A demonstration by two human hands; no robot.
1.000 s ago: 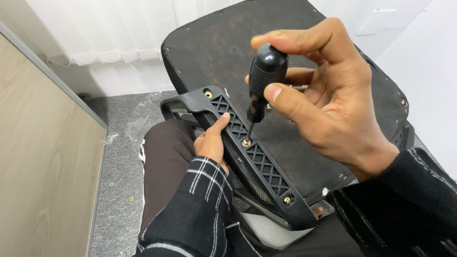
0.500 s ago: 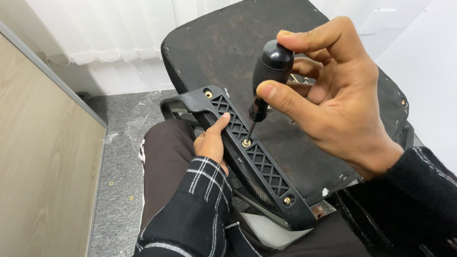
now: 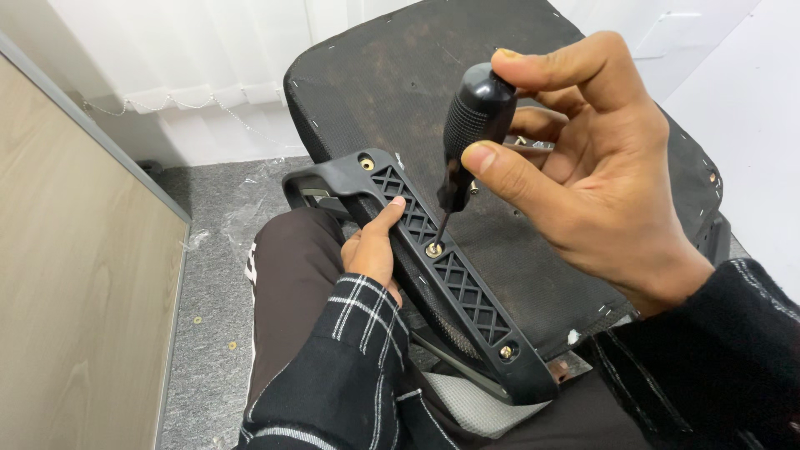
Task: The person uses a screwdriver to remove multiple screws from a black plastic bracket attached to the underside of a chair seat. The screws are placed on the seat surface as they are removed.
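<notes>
A black plastic armrest bracket with a lattice pattern lies across the underside of a black chair seat resting on my lap. My right hand grips a black-handled screwdriver between thumb and fingertips, its tip set in the brass middle screw of the bracket. My left hand holds the bracket's near edge, thumb pressed on the lattice just left of that screw. Two more brass screws sit at the bracket's ends, the upper screw and the lower screw.
A wood-grain panel stands at the left. Grey carpet shows beside my leg, with small brass parts and clear plastic wrap on it. White curtains hang behind; a white wall is at the right.
My right hand's fingers have shifted round the screwdriver handle, which leans a little more to the right. The tip stays in the middle screw. My left hand has not moved.
</notes>
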